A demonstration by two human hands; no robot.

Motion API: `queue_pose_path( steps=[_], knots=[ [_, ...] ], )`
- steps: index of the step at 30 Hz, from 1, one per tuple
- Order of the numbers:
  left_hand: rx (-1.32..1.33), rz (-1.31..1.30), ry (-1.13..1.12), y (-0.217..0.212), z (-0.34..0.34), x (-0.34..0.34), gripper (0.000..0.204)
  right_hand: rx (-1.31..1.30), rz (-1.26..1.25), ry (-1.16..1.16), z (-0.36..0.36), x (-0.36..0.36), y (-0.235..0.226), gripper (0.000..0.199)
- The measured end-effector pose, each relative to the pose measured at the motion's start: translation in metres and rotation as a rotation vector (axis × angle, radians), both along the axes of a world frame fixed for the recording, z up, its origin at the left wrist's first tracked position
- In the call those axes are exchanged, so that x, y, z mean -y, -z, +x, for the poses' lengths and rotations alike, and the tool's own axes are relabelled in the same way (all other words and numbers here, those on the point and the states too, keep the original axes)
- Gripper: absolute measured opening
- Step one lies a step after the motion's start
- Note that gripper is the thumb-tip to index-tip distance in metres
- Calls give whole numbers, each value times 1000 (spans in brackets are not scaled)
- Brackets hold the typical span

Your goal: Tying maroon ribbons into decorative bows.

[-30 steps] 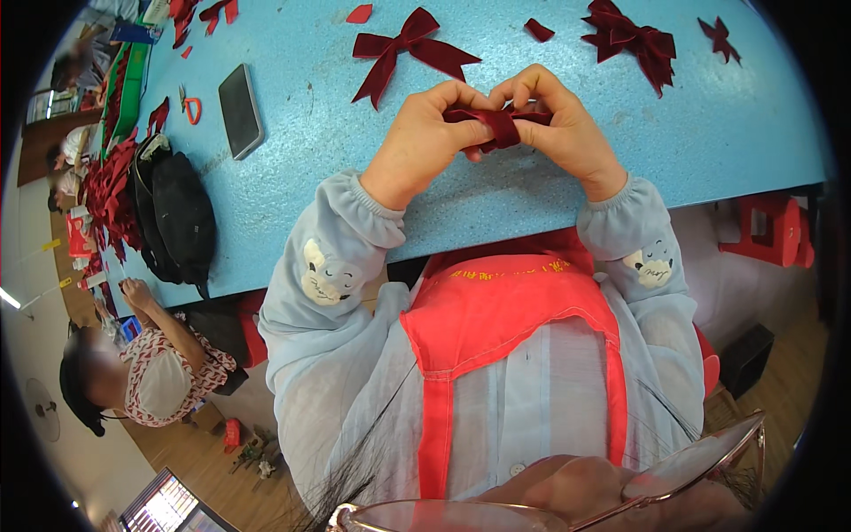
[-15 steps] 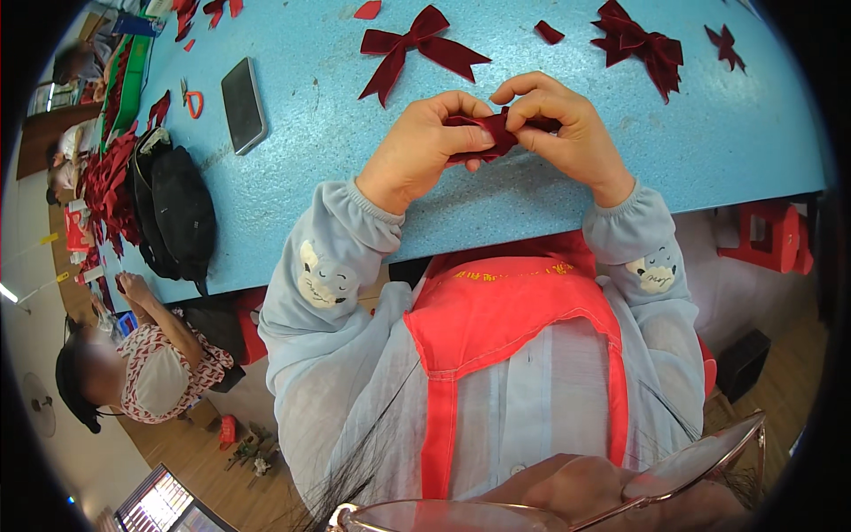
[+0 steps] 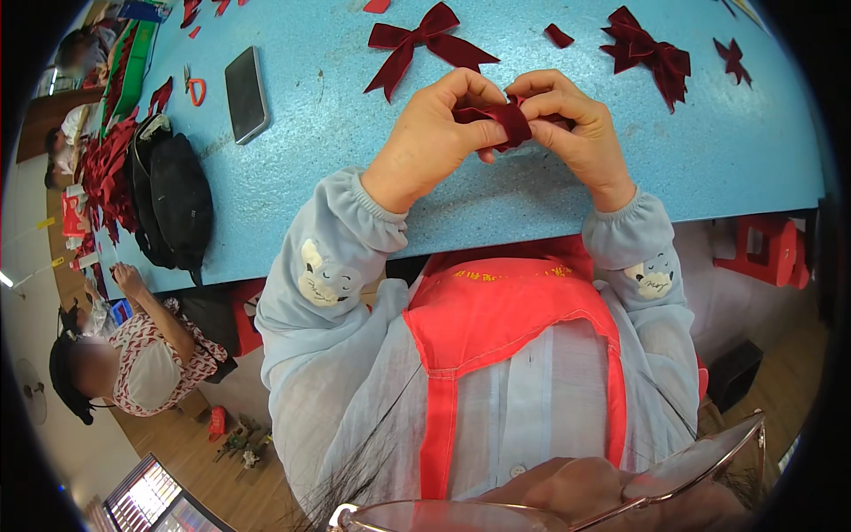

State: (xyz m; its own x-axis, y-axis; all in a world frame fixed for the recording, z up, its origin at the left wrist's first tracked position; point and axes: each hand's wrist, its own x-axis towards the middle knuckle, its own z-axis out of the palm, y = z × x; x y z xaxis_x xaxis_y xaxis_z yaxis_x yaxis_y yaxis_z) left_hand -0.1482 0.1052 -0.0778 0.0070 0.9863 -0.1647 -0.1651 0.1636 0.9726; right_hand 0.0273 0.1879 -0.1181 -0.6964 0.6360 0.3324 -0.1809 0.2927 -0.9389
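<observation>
Velvet ribbon [image 3: 515, 124], dark red — pinched between closed fingertips of left hand [image 3: 427, 137] and right hand [image 3: 582, 133] above blue table [image 3: 727, 160], near a tied bow [image 3: 424, 37]; now curved rounder than a moment ago — apparently mid-shaping.

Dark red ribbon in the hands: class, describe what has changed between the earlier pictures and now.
The right hand has shifted its grip on the dark red ribbon, whose visible fold now curves beside the thumb of the left hand. Both hands still hold it. The bows and phone lie as before.
</observation>
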Motion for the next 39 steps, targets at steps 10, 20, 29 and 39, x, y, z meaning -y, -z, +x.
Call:
queue_pose_path(
  steps=[10, 20, 29, 39],
  knots=[
    [-106, 49, -12, -1, 16, -9, 27, 18, -192, 57, 10, -3, 1, 10],
    [-83, -3, -1, 3, 24, -20, 25, 139, -119, -47, 23, -26, 5, 11],
    [-85, -7, 14, 2, 25, -22, 23, 9, -180, -2, 22, -20, 7, 10],
    [-12, -84, 40, 2, 25, -18, 24, 31, -61, -69, 23, -17, -1, 10]
  ],
)
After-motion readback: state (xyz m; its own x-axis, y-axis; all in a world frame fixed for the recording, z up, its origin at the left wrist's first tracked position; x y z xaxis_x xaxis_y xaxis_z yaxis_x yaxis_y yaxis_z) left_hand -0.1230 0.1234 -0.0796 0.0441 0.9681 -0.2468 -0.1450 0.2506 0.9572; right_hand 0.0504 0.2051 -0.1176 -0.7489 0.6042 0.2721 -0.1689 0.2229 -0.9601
